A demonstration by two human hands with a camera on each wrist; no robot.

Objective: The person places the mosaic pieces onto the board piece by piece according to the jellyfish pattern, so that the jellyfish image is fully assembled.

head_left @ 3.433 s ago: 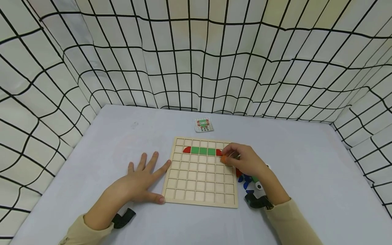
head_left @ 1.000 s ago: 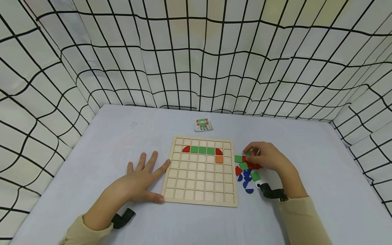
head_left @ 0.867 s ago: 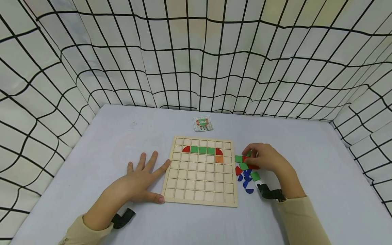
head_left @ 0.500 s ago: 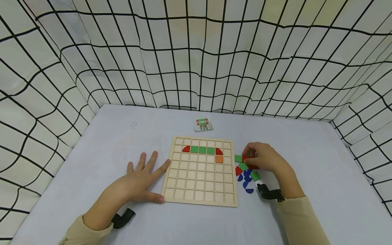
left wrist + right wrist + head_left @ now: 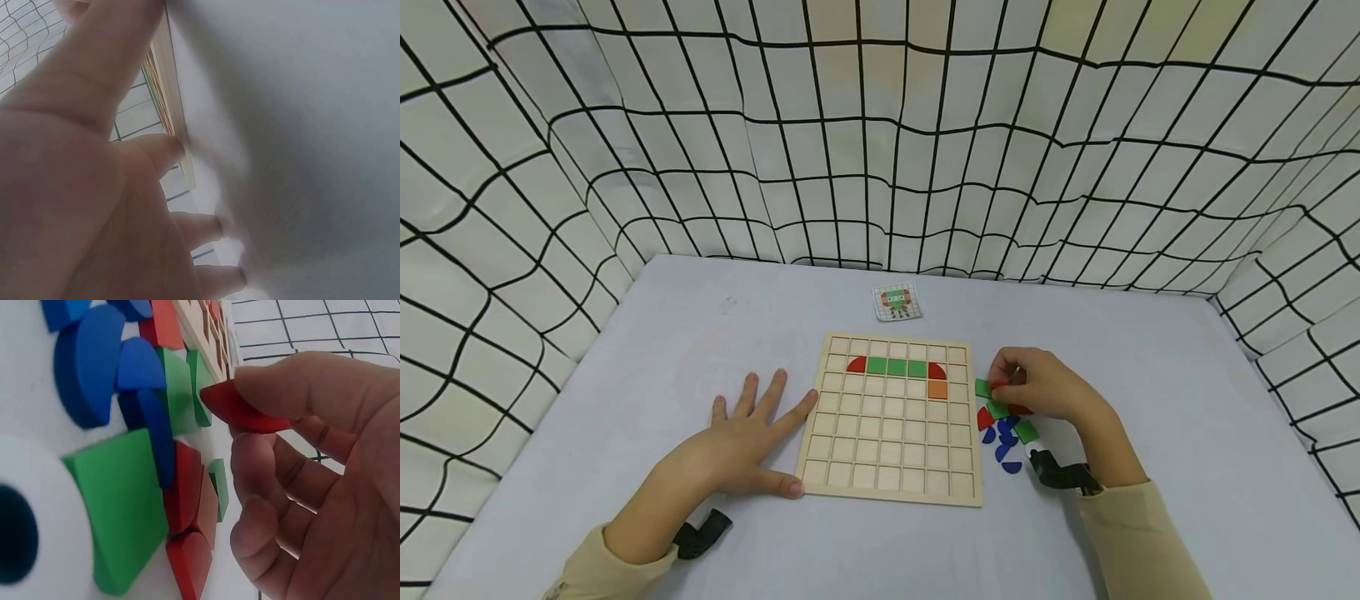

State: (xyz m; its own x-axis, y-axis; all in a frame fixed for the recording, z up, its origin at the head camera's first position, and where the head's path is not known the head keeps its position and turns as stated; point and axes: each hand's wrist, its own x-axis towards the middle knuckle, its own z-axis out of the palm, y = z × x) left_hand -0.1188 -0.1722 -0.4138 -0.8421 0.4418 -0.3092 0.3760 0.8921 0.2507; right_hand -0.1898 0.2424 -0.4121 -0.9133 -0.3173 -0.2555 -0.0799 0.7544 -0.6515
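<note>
My left hand [image 5: 741, 446] lies flat with spread fingers, its thumb and index finger touching the left edge of the wooden grid board [image 5: 880, 498]; the same hand [image 5: 75, 162] fills much of the left wrist view. Beside the board's right edge, my right hand [image 5: 1037, 383] is over the loose pieces. In the right wrist view it pinches a red curved-edge tile [image 5: 240, 411] between thumb and fingers. The board bears a row of green square tiles [image 5: 897, 367] with a red quarter-round tile [image 5: 857, 365] at each end. An orange square tile [image 5: 937, 389] sits under the right one.
Blue half-round tiles [image 5: 1011, 467], green squares [image 5: 122, 509] and red tiles [image 5: 190, 562] lie loose right of the board. A white round piece with a dark centre [image 5: 19, 525] is near them. Behind the board lies a pattern card [image 5: 897, 302]. Black netting [image 5: 880, 125] surrounds the table.
My right hand has left the orange square tile on the board and moved right to the loose pieces. There it has picked out a red curved-edge tile. The left hand stays put.
</note>
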